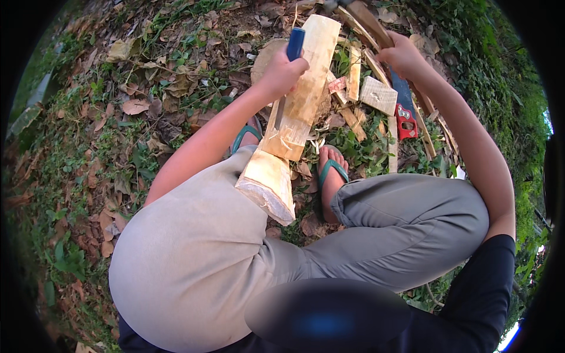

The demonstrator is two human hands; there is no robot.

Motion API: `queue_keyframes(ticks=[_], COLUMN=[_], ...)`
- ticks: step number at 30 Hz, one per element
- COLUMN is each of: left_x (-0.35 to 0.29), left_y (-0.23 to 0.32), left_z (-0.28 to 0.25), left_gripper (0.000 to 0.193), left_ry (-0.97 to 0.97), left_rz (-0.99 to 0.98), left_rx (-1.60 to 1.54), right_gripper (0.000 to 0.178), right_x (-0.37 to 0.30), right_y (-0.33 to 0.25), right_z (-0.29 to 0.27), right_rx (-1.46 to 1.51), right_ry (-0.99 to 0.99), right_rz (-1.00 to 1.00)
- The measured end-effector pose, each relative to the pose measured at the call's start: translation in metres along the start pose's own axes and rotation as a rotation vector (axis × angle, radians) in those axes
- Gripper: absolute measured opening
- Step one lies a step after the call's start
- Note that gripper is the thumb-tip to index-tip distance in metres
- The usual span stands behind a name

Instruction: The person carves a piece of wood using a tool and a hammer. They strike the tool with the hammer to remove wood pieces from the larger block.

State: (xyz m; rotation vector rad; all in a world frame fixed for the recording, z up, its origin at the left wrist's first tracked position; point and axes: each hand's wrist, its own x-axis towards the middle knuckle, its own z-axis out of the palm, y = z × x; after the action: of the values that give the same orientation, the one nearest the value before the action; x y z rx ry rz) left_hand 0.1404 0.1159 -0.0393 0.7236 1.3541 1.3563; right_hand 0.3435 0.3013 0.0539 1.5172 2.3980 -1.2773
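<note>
In the head view, the long piece of wood [312,73] slants between the person's legs, its upper stretch over a round stump [265,62] and its near end beside the left thigh. It is pale yellow with browner streaks, smooth-faced above, stepped and splintered lower down, and its near end is rough and fibrous. The left hand [286,73] is wrapped round a chisel [296,44] with a blue handle, blade lying along the wood. The right hand [406,56] grips a brown wooden handle [369,23], held out to the right. Near it lies a red-handled saw [402,97] among offcuts; one small offcut [337,84] bears a reddish mark, too small to read.
</note>
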Motion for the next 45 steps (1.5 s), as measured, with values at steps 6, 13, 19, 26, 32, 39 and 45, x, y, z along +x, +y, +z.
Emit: queue_keyframes(ticks=[6,13,19,26,32,39,45], left_x=[-0.036,-0.030,-0.037,-0.040,-0.044,-0.060,-0.059], left_y=[0.048,0.055,0.049,0.049,0.055,0.071,0.048], left_z=[-0.036,-0.050,-0.045,-0.045,-0.041,-0.023,0.009], left_gripper=[0.019,0.022,0.022,0.023,0.017,0.017,0.012], left_ry=[-0.018,0.271,0.270,0.266,0.120,-0.142,-0.097], left_rz=[0.054,0.336,0.302,0.262,0.246,0.316,0.436], left_rx=[-0.225,-0.198,-0.162,-0.081,-0.233,-0.528,-0.234], right_gripper=[0.024,0.031,0.032,0.027,0.024,0.025,0.024], right_x=[-0.002,-0.002,-0.011,-0.014,-0.014,-0.015,-0.011], right_y=[0.016,0.031,0.025,0.028,0.033,0.034,0.042], right_z=[0.019,0.038,0.048,0.047,0.049,0.049,0.053], right_rx=[-0.150,-0.359,-0.330,-0.243,-0.230,-0.223,-0.214], right_ry=[-0.111,-0.190,-0.325,-0.384,-0.375,-0.359,-0.333], right_rz=[-0.092,-0.265,-0.055,-0.065,-0.088,-0.122,-0.142])
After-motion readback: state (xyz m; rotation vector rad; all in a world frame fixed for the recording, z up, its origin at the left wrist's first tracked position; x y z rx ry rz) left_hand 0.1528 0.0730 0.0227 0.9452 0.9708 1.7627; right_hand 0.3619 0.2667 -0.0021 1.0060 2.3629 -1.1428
